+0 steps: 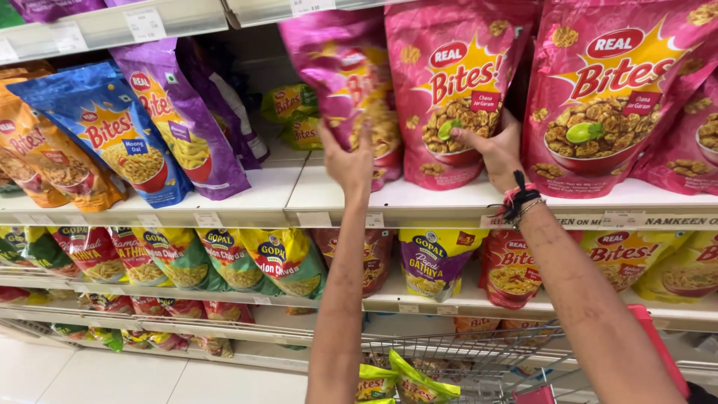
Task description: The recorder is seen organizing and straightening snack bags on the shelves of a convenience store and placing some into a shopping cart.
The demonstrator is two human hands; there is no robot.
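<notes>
Both hands up at the white shelf, reaching for pink snack pouches standing in a row.

Left hand: fingers together and fairly straight, pressed flat against the lower front of the tilted pink pouch, thumb out to the left. Not wrapped around it, more a push or a steadying touch. This pouch leans, top toward the left, bottom near the shelf edge.

Right hand: fingers curled onto the lower front of the upright pink pouch, thumb lying across the printed bowl. Whether the fingers go behind the bag, cannot tell. Black and pink wristbands on that wrist.

Key relation: both pouches sit directly above and beyond the fingers, long axes roughly vertical, the two bags overlapping at their edges. Right hand has the fuller contact; left only flat on the face.

Around: a third pink pouch to the right, untouched. Purple pouch and blue pouch leaning far left on the same shelf. Green and yellow packets one shelf down. Wire shopping cart near, at the bottom, with green-yellow packets in it.
</notes>
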